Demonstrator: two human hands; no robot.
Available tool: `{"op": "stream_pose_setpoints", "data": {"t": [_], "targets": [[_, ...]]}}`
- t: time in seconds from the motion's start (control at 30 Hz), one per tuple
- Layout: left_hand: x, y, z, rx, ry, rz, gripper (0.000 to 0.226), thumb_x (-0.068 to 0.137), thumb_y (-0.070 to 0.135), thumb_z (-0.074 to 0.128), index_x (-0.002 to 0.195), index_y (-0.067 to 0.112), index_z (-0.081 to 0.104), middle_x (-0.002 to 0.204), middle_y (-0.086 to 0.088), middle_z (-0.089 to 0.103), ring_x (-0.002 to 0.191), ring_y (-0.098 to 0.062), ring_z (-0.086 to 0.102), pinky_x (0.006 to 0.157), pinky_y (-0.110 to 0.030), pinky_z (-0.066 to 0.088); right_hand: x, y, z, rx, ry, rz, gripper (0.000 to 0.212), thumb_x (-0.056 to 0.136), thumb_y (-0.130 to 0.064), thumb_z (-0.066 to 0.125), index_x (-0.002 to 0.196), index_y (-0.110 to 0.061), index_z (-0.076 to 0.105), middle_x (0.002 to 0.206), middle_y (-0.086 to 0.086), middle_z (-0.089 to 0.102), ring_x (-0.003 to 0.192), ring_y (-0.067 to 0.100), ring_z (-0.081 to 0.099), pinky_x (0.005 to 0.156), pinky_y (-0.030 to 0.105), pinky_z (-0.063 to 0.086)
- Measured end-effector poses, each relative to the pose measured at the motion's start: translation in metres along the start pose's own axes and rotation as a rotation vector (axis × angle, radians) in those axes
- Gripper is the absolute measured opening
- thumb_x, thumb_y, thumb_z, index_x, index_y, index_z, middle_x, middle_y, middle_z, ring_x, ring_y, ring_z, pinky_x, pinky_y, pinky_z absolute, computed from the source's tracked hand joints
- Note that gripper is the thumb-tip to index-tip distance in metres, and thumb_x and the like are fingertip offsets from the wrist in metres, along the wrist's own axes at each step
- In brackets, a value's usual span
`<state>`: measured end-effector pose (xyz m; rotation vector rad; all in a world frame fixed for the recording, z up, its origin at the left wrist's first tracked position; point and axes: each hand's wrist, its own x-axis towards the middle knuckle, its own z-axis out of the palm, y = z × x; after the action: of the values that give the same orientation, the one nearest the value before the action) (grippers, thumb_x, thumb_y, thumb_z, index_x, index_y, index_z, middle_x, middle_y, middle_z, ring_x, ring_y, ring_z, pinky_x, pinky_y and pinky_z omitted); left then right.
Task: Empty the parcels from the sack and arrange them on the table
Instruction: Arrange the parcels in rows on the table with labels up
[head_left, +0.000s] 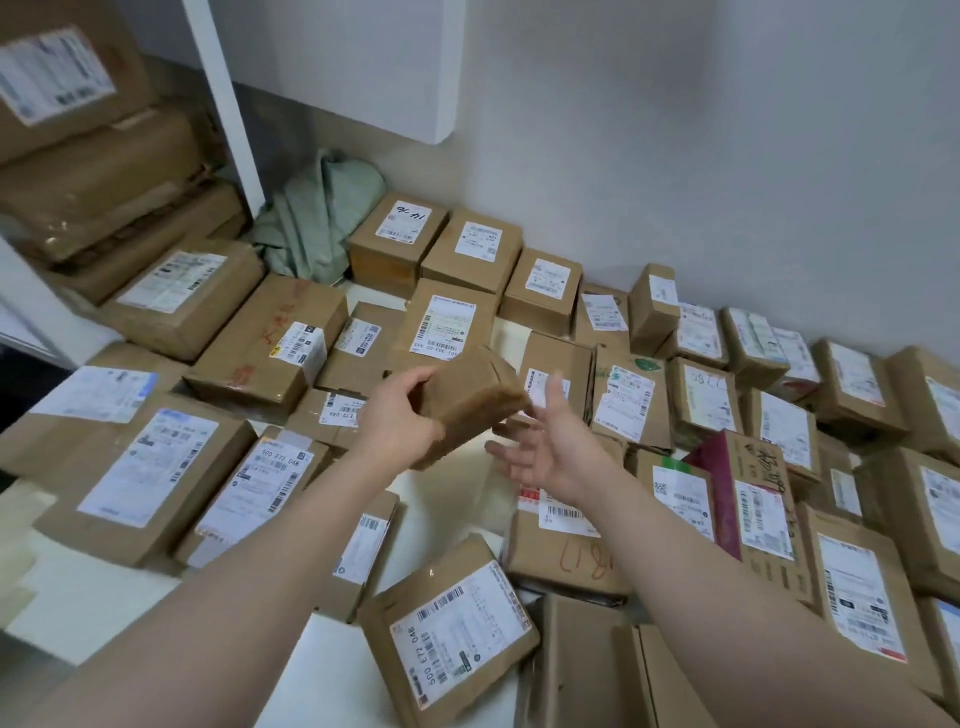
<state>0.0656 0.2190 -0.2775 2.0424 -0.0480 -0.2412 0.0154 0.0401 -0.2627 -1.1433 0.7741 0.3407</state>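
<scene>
Above the table (447, 519): left hand (400, 415) grips a taped parcel (467, 402), right hand (550, 447) spread.
I'd flip it label-up and fill that gap.

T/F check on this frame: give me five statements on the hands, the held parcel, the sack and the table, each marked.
1. The left hand grips a small brown cardboard parcel in the air above the table. True.
2. The right hand pinches a parcel too. False: its fingers are spread and grip nothing.
3. The crumpled pale green fabric sack lies in the back corner by the wall. True.
4. The held parcel shows a white label to the camera. False: its visible faces are plain brown.
5. The white table holds one parcel. False: many labelled parcels cover it.
</scene>
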Motion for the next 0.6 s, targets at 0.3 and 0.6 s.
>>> {"op": "stream_pose_setpoints", "data": {"t": [0.3,0.6], "targets": [[0.003,-0.018,0.01,-0.11,0.022,0.036,0.074,0.082,-0.017,0.047,0.124,0.042,0.061,0.154,0.002,0.032,0.138,-0.022,0.036,0.109,-0.036,0.04,0.01,-0.003,-0.018,-0.114,-0.108,0.017,0.031,0.094,-0.004,0.057,0.125,-0.007,0.057,0.108,0.01,0.073,0.096,0.025,0.07,0.083,0.04,0.057],[-0.003,-0.032,0.025,-0.201,-0.29,-0.585,0.019,0.097,0.02,0.058,0.115,0.02,0.064,0.094,0.003,0.069,0.08,-0.017,0.062,0.073,-0.031,0.051,0.019,0.032,0.002,-0.712,0.026,-0.178,0.033,0.092,-0.028,0.057,0.124,-0.019,0.057,0.114,-0.001,0.069,0.1,0.019,0.067,0.09,0.039,0.055]]}}
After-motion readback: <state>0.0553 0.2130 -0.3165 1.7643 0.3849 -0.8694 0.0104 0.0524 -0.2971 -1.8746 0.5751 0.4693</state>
